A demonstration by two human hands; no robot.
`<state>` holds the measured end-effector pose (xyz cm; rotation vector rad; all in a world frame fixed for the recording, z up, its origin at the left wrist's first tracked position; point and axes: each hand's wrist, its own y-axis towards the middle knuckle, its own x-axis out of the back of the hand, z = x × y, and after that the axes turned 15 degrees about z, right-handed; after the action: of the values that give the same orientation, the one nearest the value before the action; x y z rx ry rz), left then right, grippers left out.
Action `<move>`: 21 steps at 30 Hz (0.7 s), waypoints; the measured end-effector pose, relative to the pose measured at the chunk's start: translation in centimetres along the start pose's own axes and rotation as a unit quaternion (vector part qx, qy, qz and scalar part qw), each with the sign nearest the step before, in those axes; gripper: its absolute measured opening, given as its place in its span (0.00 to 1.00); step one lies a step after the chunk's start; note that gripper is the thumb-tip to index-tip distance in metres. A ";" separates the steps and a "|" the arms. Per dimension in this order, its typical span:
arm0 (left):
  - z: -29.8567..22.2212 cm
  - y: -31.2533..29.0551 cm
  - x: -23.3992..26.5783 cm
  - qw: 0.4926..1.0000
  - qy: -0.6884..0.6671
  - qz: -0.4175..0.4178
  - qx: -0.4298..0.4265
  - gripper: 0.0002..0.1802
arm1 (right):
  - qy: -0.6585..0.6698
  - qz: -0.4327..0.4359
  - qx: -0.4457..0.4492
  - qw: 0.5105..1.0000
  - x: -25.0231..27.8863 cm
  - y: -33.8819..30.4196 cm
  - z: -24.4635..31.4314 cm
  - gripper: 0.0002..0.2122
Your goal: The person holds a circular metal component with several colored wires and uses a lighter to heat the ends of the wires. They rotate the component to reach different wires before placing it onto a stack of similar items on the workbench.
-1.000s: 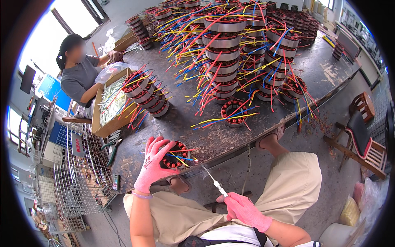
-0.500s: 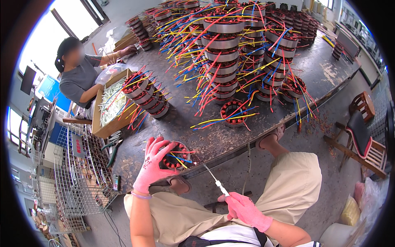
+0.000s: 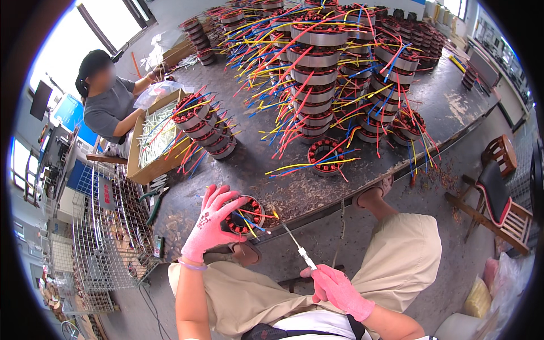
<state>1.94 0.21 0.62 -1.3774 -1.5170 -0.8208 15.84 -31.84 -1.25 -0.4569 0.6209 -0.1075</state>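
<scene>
My left hand (image 3: 211,224), in a pink glove, grips a motor stator (image 3: 248,225) at the table's front edge. The stator is a ring with red windings inside; blue, yellow and red wires (image 3: 253,222) stick out toward the right. My right hand (image 3: 340,292), also gloved in pink, is closed around a slim white-handled tool with a thin metal shaft (image 3: 304,255). Its tip points up-left at the wire ends, where a small yellow-orange spot like a flame shows. Whether the tip touches a wire I cannot tell.
Tall stacks of wired stators (image 3: 314,85) fill the far table. A single stator (image 3: 326,156) and a shorter stack (image 3: 205,127) stand nearer. At left are a cardboard box (image 3: 136,161) of white tubes, pliers (image 3: 156,207), a wire rack (image 3: 107,243) and a co-worker (image 3: 110,93).
The yellow-orange spot has appeared near the tool's tip. A red wire's end has moved, and the stator has shifted slightly right. Both hands keep their grips.
</scene>
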 end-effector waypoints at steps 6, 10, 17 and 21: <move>-0.2 -0.1 -0.2 0.999 0.021 -0.021 0.014 0.51 | -0.003 0.005 0.003 1.000 0.2 -0.1 -0.5 0.16; -0.3 -0.1 -0.5 0.998 0.029 -0.037 0.031 0.50 | 0.019 0.001 -0.002 1.000 0.1 0.0 -0.6 0.16; -0.1 0.0 -0.4 0.999 0.027 -0.025 0.004 0.54 | 0.013 0.004 0.002 1.000 0.2 -0.1 -0.5 0.16; 0.0 0.1 -0.2 1.000 0.014 -0.011 0.003 0.54 | -0.017 0.006 0.008 1.000 0.1 -0.1 0.0 0.17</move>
<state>2.01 0.10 0.43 -1.3411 -1.5139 -0.8450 15.92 -31.98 -1.23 -0.4395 0.5891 -0.0938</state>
